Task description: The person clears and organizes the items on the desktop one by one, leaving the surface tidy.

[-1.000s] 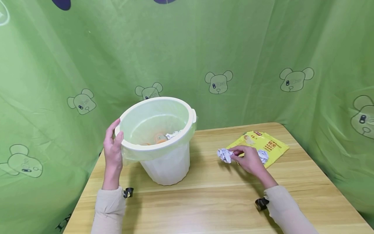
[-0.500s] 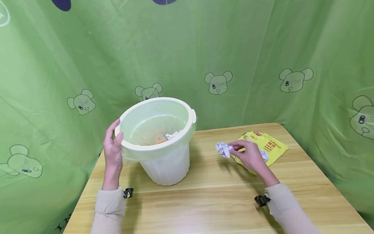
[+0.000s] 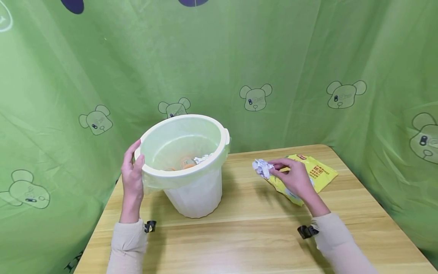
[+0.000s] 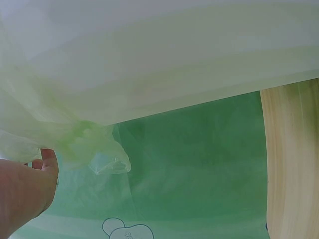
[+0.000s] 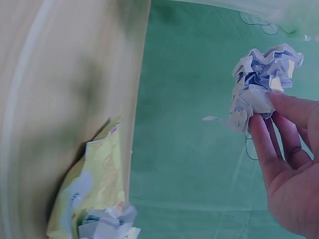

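Observation:
My left hand (image 3: 132,177) grips the left rim of a white trash bin (image 3: 196,199), fingers outside and thumb over the edge. A thin pale-green bag lines the bin and folds over its rim; in the left wrist view the bag's loose end (image 4: 107,154) hangs close to my fingers. Between thumb and fingertips, my right hand (image 3: 295,179) pinches a crumpled paper ball (image 3: 262,168), held above the table to the right of the bin. Orange-capped items (image 3: 187,163) and white crumpled paper (image 3: 202,158) lie inside the bin.
Beneath and behind my right hand lies a yellow snack packet (image 3: 319,173) on the wooden table (image 3: 236,243). Another crumpled paper ball (image 5: 109,223) sits by the packet in the right wrist view. A green curtain (image 3: 212,57) hangs behind and at both sides.
My right hand has lifted the paper ball a little, up and away from the table, uncovering more of the packet's near end. The left hand and bin stay put.

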The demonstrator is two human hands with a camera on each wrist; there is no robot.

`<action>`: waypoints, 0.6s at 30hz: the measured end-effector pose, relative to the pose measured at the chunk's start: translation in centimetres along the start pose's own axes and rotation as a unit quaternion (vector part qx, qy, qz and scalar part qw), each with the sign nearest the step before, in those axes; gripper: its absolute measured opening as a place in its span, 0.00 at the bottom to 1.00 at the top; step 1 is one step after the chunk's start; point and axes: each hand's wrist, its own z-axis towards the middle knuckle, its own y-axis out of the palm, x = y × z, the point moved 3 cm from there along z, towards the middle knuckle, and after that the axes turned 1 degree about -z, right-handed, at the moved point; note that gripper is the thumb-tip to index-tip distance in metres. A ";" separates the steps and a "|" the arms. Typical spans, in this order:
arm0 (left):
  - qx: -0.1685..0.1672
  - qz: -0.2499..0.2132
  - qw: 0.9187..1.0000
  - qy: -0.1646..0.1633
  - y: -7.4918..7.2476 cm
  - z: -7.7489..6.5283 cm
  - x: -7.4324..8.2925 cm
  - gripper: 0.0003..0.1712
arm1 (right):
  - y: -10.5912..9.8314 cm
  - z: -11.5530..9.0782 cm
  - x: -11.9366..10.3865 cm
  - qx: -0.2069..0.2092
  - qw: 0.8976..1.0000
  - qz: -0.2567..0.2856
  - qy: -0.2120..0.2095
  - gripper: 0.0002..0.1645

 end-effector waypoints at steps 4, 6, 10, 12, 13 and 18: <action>0.001 0.001 1.000 0.000 0.0 0.0 -0.1 0.29 | -0.6 0.3 -0.7 0.011 1.000 0.003 -0.009 0.15; 0.001 0.001 1.000 0.000 -0.1 0.0 -0.1 0.29 | -0.9 0.5 -1.0 0.018 1.000 0.001 -0.013 0.15; 0.001 0.002 1.000 0.002 0.0 0.0 0.0 0.29 | -1.3 0.8 -1.7 0.028 1.000 0.003 -0.012 0.14; 0.000 0.002 1.000 0.002 0.0 0.0 0.0 0.29 | -1.5 1.0 -2.0 0.033 0.999 0.003 -0.008 0.14; -0.001 0.002 1.000 0.002 0.0 0.0 0.0 0.29 | -1.6 1.1 -2.2 0.034 0.999 0.005 -0.008 0.14; -0.002 0.003 1.000 0.002 0.0 0.1 0.0 0.29 | -1.9 1.8 -3.1 0.045 0.999 0.012 -0.014 0.15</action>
